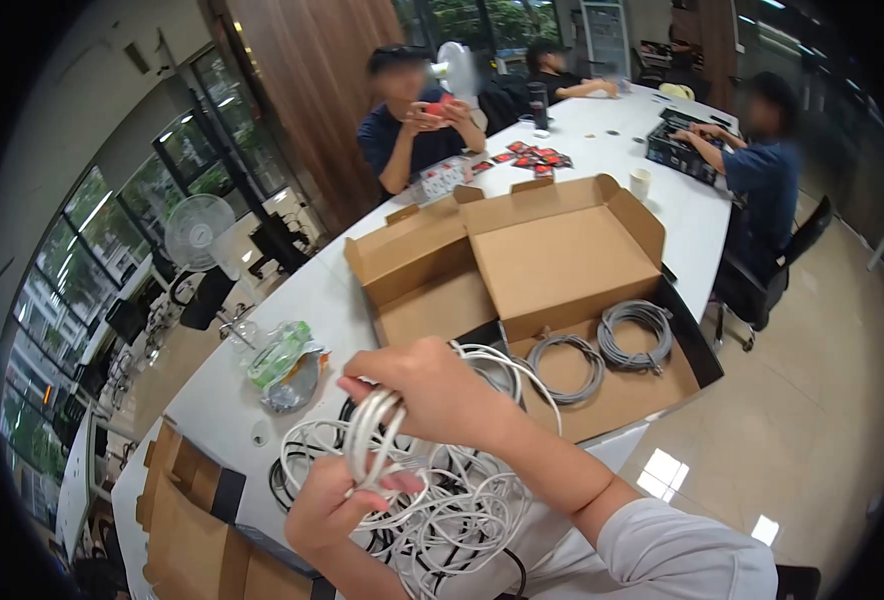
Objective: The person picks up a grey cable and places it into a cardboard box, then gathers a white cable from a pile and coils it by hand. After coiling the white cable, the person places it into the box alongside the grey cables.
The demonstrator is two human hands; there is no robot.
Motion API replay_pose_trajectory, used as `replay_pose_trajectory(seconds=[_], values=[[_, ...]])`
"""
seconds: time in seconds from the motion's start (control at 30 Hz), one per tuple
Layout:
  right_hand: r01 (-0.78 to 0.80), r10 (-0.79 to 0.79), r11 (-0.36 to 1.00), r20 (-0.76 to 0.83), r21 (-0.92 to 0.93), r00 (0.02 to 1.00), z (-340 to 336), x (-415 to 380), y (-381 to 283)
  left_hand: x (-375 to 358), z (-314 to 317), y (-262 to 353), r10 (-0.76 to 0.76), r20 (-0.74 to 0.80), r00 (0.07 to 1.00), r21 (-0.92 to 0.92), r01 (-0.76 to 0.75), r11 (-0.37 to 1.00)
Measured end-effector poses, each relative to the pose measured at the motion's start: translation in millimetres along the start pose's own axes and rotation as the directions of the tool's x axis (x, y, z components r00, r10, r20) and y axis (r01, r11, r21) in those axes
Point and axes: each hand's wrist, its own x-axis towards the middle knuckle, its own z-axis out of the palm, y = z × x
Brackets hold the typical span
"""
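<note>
A small coil of white cable (370,435) is gripped between my two hands. My right hand (427,385) is closed round its upper part, and a loop of white cable trails out beyond that wrist. Lower down, my left hand (327,505) is closed on the bottom of the coil, its fingers partly hidden. Beneath both hands lies a tangled heap of white and black cables (472,500). Just past my right hand, an open cardboard box (632,395) contains two grey cable coils (634,335).
Another open cardboard box (427,310) adjoins the first; more cardboard (187,520) lies at lower left. A green and clear plastic package (287,365) sits left of my hands. Across the white table (302,290) are red packets (532,157), a white cup (640,183) and several people.
</note>
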Motion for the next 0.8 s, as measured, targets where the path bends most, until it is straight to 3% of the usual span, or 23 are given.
replay_pose_trajectory(seconds=[0.17, 0.33, 0.43, 0.57, 0.73, 0.8], values=[[-0.018, 0.024, 0.997, -0.094, 0.069, 0.995, 7.1, -2.4, 2.8, -7.3, 2.5, -14.4, 0.006, -0.144, 0.99, -0.36, -0.058, 0.931], [-0.016, 0.018, 1.0, -0.154, 0.015, 0.988, -6.7, -1.0, -1.5, 22.1, 35.5, -14.3, 0.057, -0.553, 0.831, -0.276, -0.248, 0.929], [0.018, -0.005, 0.997, -0.169, 0.072, 0.986, -1.7, -1.5, 0.7, 15.7, 27.4, -4.3, 0.028, -0.355, 0.934, -0.418, -0.185, 0.889], [-0.016, 0.025, 0.997, -0.128, 0.07, 0.991, 5.4, -0.4, 3.1, 14.1, 22.0, -8.0, 0.024, -0.353, 0.935, -0.525, -0.219, 0.822], [-0.049, 0.059, 0.996, -0.143, 0.071, 0.988, 16.5, 0.3, 4.5, 21.5, 26.7, -1.4, -0.131, -0.576, 0.807, -0.405, -0.142, 0.903], [-0.18, 0.19, 0.979, -0.106, 0.091, 0.976, 17.8, 2.2, -3.6, 18.4, 21.3, -1.9, -0.092, -0.601, 0.794, -0.334, -0.145, 0.931]])
